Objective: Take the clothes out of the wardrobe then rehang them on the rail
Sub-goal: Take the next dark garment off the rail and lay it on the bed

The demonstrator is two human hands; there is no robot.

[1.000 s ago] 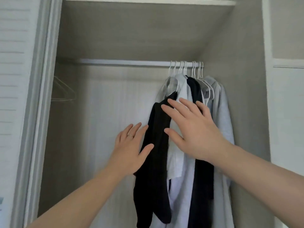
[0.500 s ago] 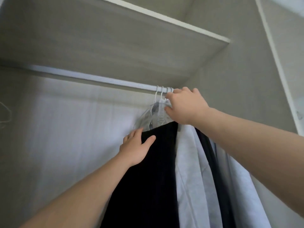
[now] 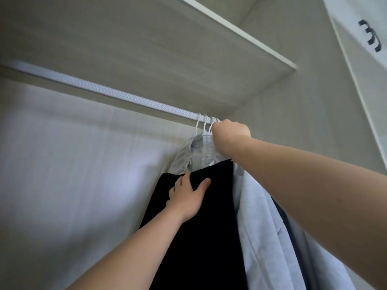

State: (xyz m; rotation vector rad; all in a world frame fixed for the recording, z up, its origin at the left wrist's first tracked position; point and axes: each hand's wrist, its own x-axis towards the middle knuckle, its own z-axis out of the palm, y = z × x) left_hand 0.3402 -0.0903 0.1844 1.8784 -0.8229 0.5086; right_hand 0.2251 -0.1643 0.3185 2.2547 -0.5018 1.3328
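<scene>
Inside the wardrobe (image 3: 293, 147), the clothes (image 3: 261, 227) hang at the right end of the rail (image 3: 125, 97).
My right hand (image 3: 230, 135) has climbed to clench the hanger hooks (image 3: 204, 124); my left hand (image 3: 186, 197) lies flat on the black garment (image 3: 199, 243). Unhooking looks next.

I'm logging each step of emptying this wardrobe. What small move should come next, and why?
Probably raise the right hand so the hanger hooks it seems to grip lift off the rail. The hooks sit over the rail, and the left hand rests on the black garment, steadying it.
</scene>
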